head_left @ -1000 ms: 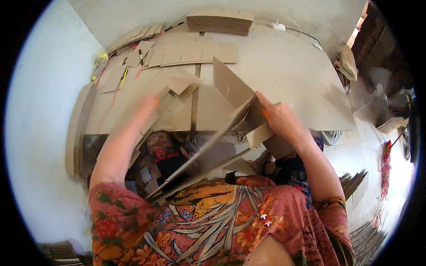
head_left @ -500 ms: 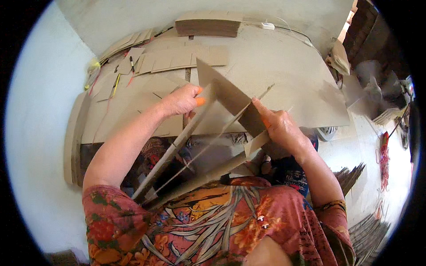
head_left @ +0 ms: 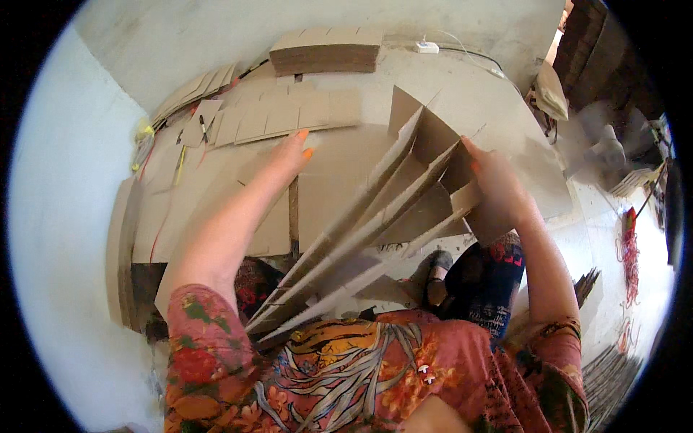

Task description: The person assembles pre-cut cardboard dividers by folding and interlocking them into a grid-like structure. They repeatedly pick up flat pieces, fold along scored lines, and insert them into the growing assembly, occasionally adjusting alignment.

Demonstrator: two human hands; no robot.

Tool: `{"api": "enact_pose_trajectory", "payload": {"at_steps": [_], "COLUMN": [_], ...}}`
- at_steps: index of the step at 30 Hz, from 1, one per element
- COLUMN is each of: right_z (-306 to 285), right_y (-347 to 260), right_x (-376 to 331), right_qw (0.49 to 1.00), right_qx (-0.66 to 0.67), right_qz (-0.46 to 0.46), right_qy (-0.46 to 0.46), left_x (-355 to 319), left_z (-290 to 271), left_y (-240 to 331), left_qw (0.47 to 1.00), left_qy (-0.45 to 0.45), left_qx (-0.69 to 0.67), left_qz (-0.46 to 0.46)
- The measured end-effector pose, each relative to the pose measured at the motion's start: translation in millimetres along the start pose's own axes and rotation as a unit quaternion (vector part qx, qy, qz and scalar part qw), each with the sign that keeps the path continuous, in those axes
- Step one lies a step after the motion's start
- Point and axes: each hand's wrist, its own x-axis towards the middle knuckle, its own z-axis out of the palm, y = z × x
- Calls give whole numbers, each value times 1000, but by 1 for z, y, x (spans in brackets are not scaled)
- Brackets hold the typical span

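A fan of several flat brown cardboard sheets (head_left: pixel 382 209) leans from my lap up toward the floor ahead. My right hand (head_left: pixel 498 184) grips the top right edges of these sheets, fingers wrapped around them. My left hand (head_left: pixel 292 155) stretches forward with fingers apart, flat over the cardboard pieces (head_left: pixel 216 209) spread on the floor, holding nothing. My nails are orange. My patterned red sleeves and lap fill the lower part of the view.
A thick stack of cardboard (head_left: pixel 326 52) lies at the far wall, with a row of flattened box blanks (head_left: pixel 281 115) before it. A white power strip (head_left: pixel 427 47) and cable run at the back. More cardboard stacks (head_left: pixel 123 252) sit on the left; red cords (head_left: pixel 629 252) on the right.
My left hand let go of the leaning sheets and reached forward over the floor cardboard. The sheets fanned out more, held by my right hand alone.
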Motion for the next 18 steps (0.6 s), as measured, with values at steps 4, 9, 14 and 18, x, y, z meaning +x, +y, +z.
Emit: {"api": "enact_pose_trajectory", "payload": {"at_steps": [4, 9, 14, 18], "right_z": [5, 3, 3, 0], "right_y": [26, 38, 51, 56], "right_x": [19, 39, 62, 68], "right_qw": [999, 998, 998, 994], "right_qx": [-7, 10, -25, -86], "right_qz": [30, 55, 53, 69], "right_qy": [16, 2, -22, -12], "left_x": [34, 72, 90, 88], "left_z": [15, 52, 53, 36], "left_y": [7, -34, -47, -41], "left_qw": [982, 968, 980, 990], "left_qy": [-76, -2, -22, -10], "left_qx": [141, 237, 198, 139], "left_qz": [-96, -83, -20, -35]}}
